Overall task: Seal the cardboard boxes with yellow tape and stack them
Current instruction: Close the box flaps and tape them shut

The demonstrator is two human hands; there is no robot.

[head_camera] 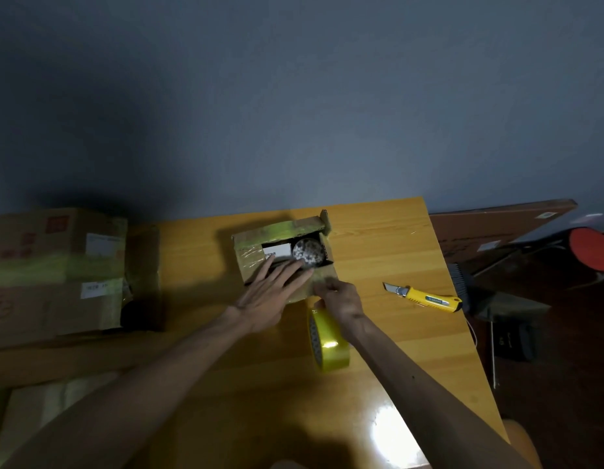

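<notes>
On the wooden table (pixel 378 238), a small cardboard box (pixel 250 262) is set near the middle, well back from the near edge. Its top is only partly closed. The far flap (pixel 294 226) is raised and streaked with yellow tape. Through the gap 2 items are seen inside: a small white carton (pixel 276 249) and, just beside it on the right, a round speckled object (pixel 307 253).

The near flap is pressed down by the left hand (pixel 270 292), which is laid flat with its fingers straight and slightly spread, the fingertips reaching the edge of the opening. The right hand (pixel 339 299) is held at the box's near right corner, its fingers curled in toward the cardboard. Whether the flap or an end of tape is pinched there cannot be told.

Directly under that hand and wrist, a roll of yellow tape (pixel 329 346) is stood on its edge on the table, just in front of the box. To the right, apart from the box, a yellow utility knife (pixel 426 297) is laid with its blade exposed and pointed toward the box.

At the far left of the view, 2 larger cardboard boxes (pixel 57 265) are stacked 1 on the other, banded with yellow tape and blurred. A bright glare is reflected from the table's near right part.
</notes>
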